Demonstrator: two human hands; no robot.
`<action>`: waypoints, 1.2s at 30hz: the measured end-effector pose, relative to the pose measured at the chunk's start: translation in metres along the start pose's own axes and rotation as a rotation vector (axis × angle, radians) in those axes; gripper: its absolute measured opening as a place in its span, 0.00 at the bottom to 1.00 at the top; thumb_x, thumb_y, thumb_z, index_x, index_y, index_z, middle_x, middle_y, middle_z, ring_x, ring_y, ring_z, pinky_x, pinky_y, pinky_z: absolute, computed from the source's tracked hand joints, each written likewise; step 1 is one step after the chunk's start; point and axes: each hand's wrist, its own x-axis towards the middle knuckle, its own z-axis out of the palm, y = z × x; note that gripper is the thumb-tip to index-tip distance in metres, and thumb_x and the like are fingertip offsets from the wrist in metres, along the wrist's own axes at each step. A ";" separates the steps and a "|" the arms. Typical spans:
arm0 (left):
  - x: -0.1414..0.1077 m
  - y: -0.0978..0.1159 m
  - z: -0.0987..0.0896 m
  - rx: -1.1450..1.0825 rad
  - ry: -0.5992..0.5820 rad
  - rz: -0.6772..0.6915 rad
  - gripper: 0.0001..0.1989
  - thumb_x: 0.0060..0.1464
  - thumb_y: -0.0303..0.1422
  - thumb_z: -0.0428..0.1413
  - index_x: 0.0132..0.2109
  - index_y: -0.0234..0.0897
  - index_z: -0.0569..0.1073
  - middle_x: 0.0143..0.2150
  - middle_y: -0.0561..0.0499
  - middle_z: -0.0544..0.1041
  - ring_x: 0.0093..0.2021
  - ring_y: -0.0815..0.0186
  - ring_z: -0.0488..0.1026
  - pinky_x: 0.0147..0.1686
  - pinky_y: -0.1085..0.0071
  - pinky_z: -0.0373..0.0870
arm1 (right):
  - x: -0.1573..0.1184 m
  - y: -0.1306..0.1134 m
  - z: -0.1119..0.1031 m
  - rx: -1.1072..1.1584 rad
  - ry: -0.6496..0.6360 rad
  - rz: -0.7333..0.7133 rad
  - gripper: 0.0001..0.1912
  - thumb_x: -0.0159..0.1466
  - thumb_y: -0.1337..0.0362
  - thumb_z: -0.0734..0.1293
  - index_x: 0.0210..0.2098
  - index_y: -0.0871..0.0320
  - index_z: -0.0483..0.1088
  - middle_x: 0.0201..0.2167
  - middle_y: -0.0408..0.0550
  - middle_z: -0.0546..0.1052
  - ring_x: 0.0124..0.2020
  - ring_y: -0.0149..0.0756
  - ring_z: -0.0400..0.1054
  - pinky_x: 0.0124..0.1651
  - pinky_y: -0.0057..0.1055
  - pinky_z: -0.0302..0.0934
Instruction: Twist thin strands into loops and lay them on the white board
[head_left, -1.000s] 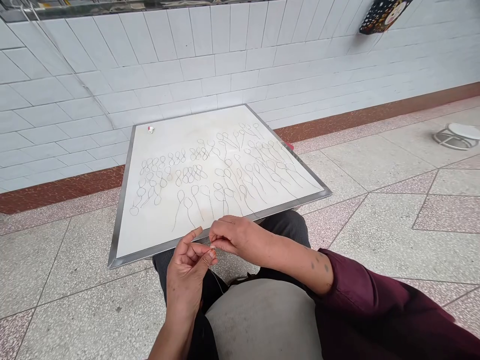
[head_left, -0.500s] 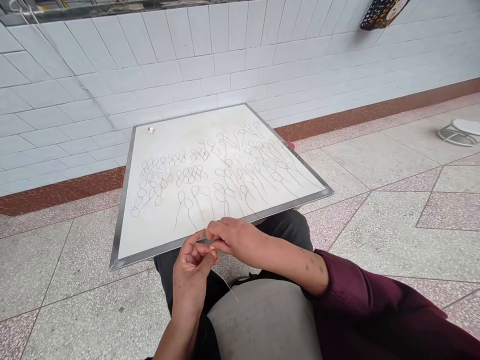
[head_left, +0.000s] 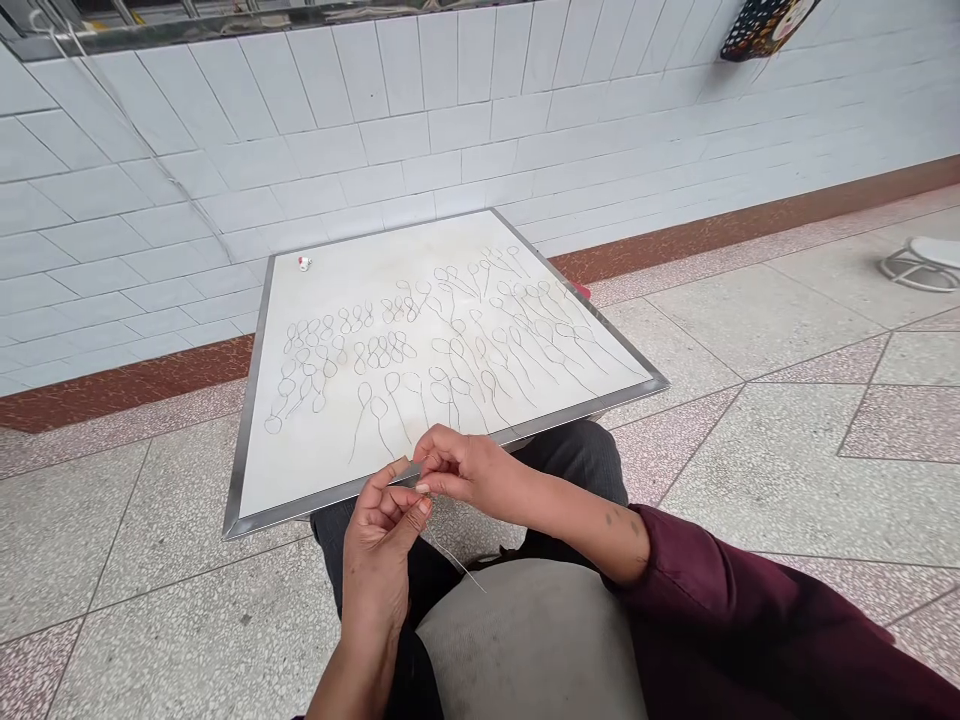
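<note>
Close together over my lap, at the near edge of a white board [head_left: 300,470], my two hands work on one thin wire [head_left: 459,562]. My left hand [head_left: 382,540] pinches it between thumb and fingers, and a wrapping shows on one fingertip. The thumb and fingers of my right hand [head_left: 461,470] meet the left fingertips and pinch there too. The wire's free end trails down to the right over my lap; its upper part is hidden by the fingers. Many looped wires [head_left: 379,408] lie in rows on the board, some with long straight tails, others bent into double loops.
A small red and white object [head_left: 304,264] sits at the board's far left corner. A metal frame [head_left: 622,388] edges the board. Behind it rises a white tiled wall [head_left: 405,130]. On the speckled floor at right stands a white-topped stool [head_left: 926,262].
My right hand's fingers have shifted and opened slightly at the pinch. The wire's free end has swung a little up and to the right. The looped wires on the board lie as before.
</note>
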 end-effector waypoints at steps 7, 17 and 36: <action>-0.001 -0.004 0.008 -0.156 0.071 0.000 0.22 0.43 0.32 0.71 0.47 0.38 0.78 0.27 0.57 0.75 0.27 0.72 0.67 0.34 0.73 0.66 | 0.000 0.013 0.013 0.322 0.071 -0.019 0.09 0.67 0.58 0.68 0.40 0.55 0.65 0.30 0.39 0.75 0.30 0.29 0.69 0.39 0.31 0.66; -0.002 -0.008 0.012 -0.260 0.021 -0.069 0.18 0.42 0.33 0.72 0.42 0.36 0.80 0.28 0.54 0.74 0.28 0.72 0.67 0.33 0.75 0.65 | 0.004 0.025 0.015 0.598 0.025 0.001 0.21 0.60 0.52 0.75 0.42 0.54 0.64 0.27 0.34 0.71 0.25 0.25 0.65 0.32 0.27 0.62; -0.004 0.002 0.016 -0.214 0.053 -0.056 0.20 0.42 0.35 0.72 0.44 0.36 0.80 0.27 0.55 0.74 0.28 0.71 0.68 0.34 0.72 0.69 | -0.002 0.027 0.019 0.586 0.011 -0.013 0.19 0.67 0.47 0.68 0.40 0.58 0.71 0.30 0.41 0.73 0.30 0.28 0.67 0.39 0.31 0.63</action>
